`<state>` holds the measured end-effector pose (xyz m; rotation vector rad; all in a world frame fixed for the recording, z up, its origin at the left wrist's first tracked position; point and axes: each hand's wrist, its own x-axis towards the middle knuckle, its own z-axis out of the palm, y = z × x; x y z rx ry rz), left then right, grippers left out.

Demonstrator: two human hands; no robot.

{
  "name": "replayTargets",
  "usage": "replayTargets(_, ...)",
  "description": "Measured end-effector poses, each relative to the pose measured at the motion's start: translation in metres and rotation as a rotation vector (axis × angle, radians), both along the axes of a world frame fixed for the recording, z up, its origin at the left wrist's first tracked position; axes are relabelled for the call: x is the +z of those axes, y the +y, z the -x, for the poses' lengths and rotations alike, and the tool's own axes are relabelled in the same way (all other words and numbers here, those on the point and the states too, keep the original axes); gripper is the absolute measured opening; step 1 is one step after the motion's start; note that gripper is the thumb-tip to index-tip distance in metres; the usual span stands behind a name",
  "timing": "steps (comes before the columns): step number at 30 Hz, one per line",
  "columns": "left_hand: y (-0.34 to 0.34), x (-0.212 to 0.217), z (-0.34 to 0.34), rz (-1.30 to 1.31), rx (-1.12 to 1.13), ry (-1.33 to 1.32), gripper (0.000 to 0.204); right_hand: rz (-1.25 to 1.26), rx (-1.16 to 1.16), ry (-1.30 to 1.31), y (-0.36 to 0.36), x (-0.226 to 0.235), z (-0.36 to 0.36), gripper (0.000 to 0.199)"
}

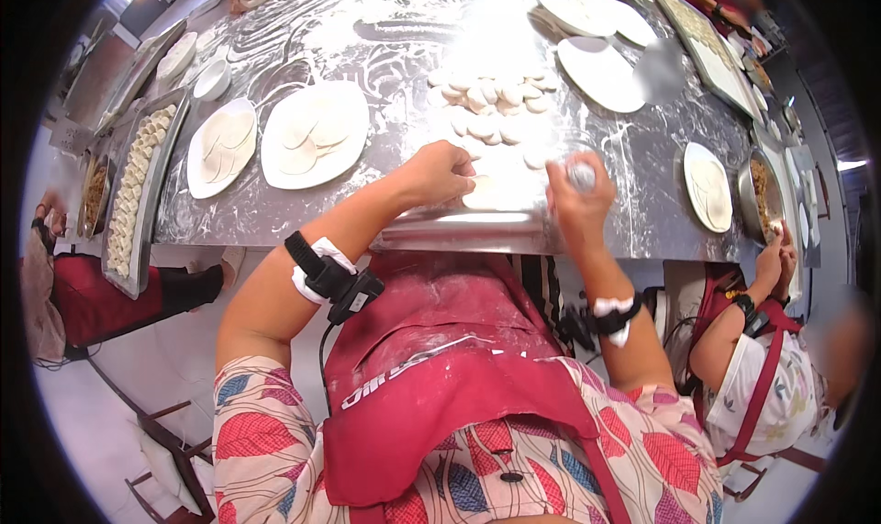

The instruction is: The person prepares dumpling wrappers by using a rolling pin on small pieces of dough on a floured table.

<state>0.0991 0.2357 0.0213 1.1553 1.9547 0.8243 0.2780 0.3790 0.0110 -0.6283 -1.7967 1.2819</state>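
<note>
My left hand (439, 173) is bent over the floured work surface at the table's front, its fingertips pinched together at a flat dough piece (485, 192). My right hand (582, 198) is closed around an object with a rounded pale grey end (580, 174); the rest of it is hidden in the fist. Just beyond both hands lie several small flattened dough pieces (491, 97), grouped together and dusted with flour. One more dough disc (537, 157) lies beside my right hand. Glare washes out detail around the dough.
White plates with thin dough wrappers stand left (351, 161) and right (695, 161). A metal tray (138, 276) holds rows of dumplings at far left. A metal bowl of filling (754, 194) is at right, near a co-worker's hands (775, 260). A polished metal edge (463, 232) runs before me.
</note>
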Motion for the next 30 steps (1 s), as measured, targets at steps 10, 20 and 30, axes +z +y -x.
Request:
replayTargets(10,0.009,-0.002,-0.001,-0.037,-0.053,0.16,0.016,-0.071,-0.027,-0.03,0.001,-0.003,-0.009,0.021)
replayTargets(20,0.032,0.002,-0.011,-0.05,-0.063,0.238,0.021,-0.16,-0.038,0.025,0.023,0.004,0.042,0.022)
replayTargets(30,0.015,0.007,-0.011,-0.073,-0.052,0.127,0.017,-0.063,-0.012,-0.003,0.011,0.013,0.034,0.022)
